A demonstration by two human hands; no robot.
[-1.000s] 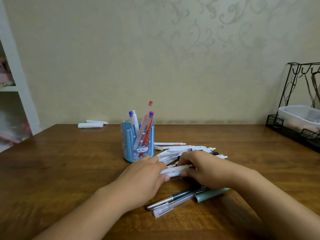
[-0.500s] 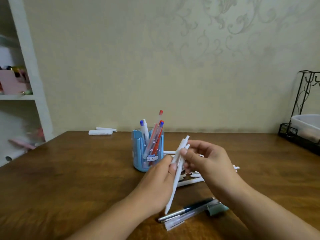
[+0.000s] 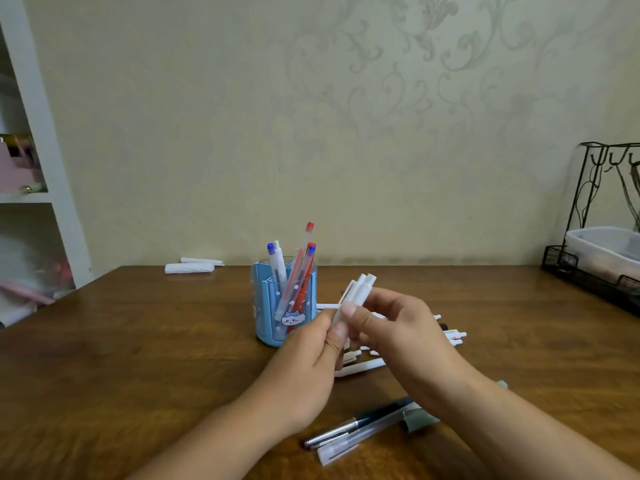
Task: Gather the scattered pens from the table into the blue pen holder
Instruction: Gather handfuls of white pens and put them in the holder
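Observation:
The blue pen holder (image 3: pixel 268 306) stands upright at the table's middle with several red and blue-capped pens in it. Just right of it, both hands hold a small bunch of white pens (image 3: pixel 358 292) upright above the table. My left hand (image 3: pixel 311 358) grips the bunch's lower part and my right hand (image 3: pixel 391 330) pinches it higher up. More white pens (image 3: pixel 363 367) lie scattered under and behind the hands. A dark blue and silver pen (image 3: pixel 356 426) and a clear pen (image 3: pixel 349 445) lie nearer to me, partly under my right forearm.
A teal cap or case (image 3: pixel 420 419) lies by the near pens. Two white rolled items (image 3: pixel 188 267) sit at the table's back left edge. A black wire rack (image 3: pixel 588 271) with a plastic tub stands at the right. A white shelf (image 3: pixel 41 150) is on the left.
The hands lifted white pens off the table pile and brought them upright. Since half a second ago the bunch has been drawn higher into the hands, closer to the holder.

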